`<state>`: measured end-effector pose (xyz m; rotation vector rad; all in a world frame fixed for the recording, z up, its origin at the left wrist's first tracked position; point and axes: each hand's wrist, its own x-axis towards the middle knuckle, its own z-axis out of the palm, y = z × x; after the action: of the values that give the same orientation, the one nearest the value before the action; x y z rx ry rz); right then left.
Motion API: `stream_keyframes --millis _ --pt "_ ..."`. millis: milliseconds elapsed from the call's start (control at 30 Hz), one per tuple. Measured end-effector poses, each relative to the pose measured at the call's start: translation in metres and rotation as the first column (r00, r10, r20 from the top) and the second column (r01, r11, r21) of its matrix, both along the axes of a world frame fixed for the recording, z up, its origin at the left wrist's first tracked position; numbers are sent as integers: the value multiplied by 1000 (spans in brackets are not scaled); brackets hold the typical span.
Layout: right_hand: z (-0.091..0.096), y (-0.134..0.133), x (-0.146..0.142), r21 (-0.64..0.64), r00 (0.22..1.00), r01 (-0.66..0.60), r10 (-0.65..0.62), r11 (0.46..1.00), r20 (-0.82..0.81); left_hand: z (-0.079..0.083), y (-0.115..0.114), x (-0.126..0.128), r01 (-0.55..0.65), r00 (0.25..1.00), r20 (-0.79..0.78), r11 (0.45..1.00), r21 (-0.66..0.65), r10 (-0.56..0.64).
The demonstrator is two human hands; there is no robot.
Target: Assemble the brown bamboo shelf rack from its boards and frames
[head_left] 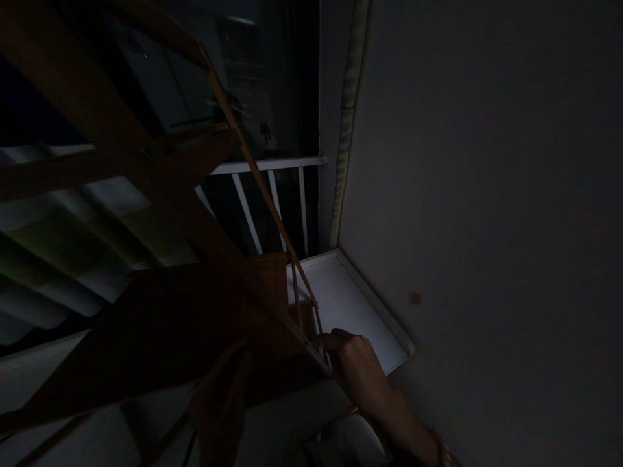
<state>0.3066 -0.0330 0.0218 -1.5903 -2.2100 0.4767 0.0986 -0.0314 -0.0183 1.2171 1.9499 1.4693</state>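
Head view: very dark; I make out a wooden folding frame [160, 305] held up in front of me, its thin side rail [263, 188] slanting from upper left down to the right hand
Right hand [353, 363]: fingers curled shut around the lower corner of the frame, where the rail ends
Left hand [221, 402]: raised against the underside of the dark wooden panel, in shadow; it touches the wood, but I cannot tell whether it grips or only presses flat
Frame position: off the floor, tilted, between my hands and the white railing [267, 165]
Progress: I judge the frame is lifted and in hand but not yet set down or opened out; both hands are on it
Around: a white ledge [355, 305] just beyond the right hand, a plain wall [487, 194] to the right, a dark window [263, 78] behind the railing
In the way: the wall and ledge sit close to the frame's corner; the railing is near its far side
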Motion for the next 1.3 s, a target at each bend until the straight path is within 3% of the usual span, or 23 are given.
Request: stream_keyframes --millis 200,300,400,500,667,833,867,900,1000,1067,1133,1300 --pt "9 2 -1 -18 970 -121 122 993 211 -2 0 -3 14 999 -41 999 48 -12" --pt "10 5 0 -47 959 -167 174 985 225 -10 1 -5 24 1000 -16 997 79 -23" --pt "10 14 2 -80 978 -180 187 980 89 -13 3 -6 30 1000 -4 996 79 -30" --pt "10 29 3 -163 962 -231 200 959 -186 -12 4 -6 37 999 -23 997 65 -36" --pt "13 52 3 -499 861 -355 68 790 -505 -16 6 -8 49 998 -29 997 65 -47" --pt "19 57 1 -740 857 -342 -131 580 -499 -12 7 -3 30 1000 5 999 38 -31" --pt "19 55 1 -740 855 -351 -126 574 -503 -9 6 -2 28 1000 5 999 19 -29" --pt "19 52 1 -712 852 -359 -99 604 -514 -7 6 -1 28 1000 0 1000 5 -28" --pt "15 36 0 -481 873 -316 52 817 -485 -3 3 0 37 999 -18 999 7 -36" --pt "11 20 0 -302 918 -244 119 922 -378 -4 1 -1 54 998 -18 998 25 -53" --pt "7 5 1 -202 958 -186 132 962 -253 -5 -1 -3 67 998 -22 997 28 -66" --pt "5 -15 6 -165 985 -151 133 975 -115 -4 -2 -3 77 997 6 997 20 -77"
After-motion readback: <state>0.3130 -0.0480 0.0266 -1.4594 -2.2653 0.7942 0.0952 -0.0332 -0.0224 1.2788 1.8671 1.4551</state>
